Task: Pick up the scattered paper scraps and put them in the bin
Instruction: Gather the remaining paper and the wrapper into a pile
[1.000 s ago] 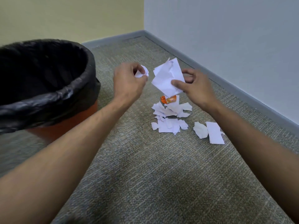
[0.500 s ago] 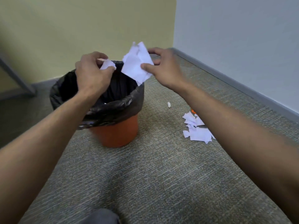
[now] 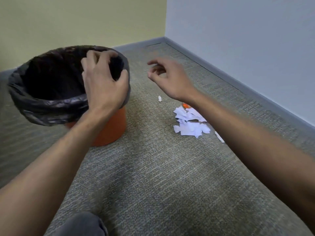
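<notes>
Black liner rims the orange bin (image 3: pixel 109 132) at left, my left hand (image 3: pixel 104 82) over its mouth, fingers loosely curled, empty. My right hand (image 3: pixel 168 79) hangs relaxed, empty, above carpet (image 3: pixel 153 176). Paper scraps (image 3: pixel 190 123) lie heaped right of the bin.

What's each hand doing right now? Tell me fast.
Left hand: open, fingers loosely curled over the bin, no paper visible in it.
Right hand: open, loosely curled above the carpet, holding nothing.
</notes>
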A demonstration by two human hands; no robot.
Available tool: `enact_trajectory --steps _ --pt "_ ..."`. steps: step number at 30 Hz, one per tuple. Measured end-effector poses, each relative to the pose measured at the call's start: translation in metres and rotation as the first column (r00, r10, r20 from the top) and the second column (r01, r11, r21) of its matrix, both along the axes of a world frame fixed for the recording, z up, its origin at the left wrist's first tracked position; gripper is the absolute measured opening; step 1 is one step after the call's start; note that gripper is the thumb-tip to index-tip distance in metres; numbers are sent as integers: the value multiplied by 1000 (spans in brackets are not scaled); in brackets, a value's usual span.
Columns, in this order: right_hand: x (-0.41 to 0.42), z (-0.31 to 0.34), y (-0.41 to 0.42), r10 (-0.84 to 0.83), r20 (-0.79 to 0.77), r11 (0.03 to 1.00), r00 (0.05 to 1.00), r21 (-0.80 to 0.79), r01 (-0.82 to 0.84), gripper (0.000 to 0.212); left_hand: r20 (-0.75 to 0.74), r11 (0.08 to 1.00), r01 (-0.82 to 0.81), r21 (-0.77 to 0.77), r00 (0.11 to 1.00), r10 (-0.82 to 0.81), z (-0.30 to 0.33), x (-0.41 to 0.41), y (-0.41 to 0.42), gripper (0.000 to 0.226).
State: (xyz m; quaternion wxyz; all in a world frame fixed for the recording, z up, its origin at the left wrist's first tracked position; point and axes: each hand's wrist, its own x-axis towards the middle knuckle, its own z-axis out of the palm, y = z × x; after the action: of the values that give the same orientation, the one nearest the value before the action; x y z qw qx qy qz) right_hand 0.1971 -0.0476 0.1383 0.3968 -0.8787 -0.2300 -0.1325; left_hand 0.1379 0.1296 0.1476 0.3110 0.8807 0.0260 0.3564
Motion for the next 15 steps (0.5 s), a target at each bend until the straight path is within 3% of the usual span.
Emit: enact_trajectory --steps 6,11,15 --pt "-15 -52 -105 -140 -48 967 989 -222 126 31 -104 970 242 12 965 -240 -66 -6 -65 28" --pt "-29 -104 -183 -293 -154 889 944 -406 210 43 -385 931 360 59 869 -312 -128 4 -105 28" --pt "-44 -142 -237 -468 -224 794 855 -531 296 42 -560 888 450 94 761 -327 -168 11 -132 36"
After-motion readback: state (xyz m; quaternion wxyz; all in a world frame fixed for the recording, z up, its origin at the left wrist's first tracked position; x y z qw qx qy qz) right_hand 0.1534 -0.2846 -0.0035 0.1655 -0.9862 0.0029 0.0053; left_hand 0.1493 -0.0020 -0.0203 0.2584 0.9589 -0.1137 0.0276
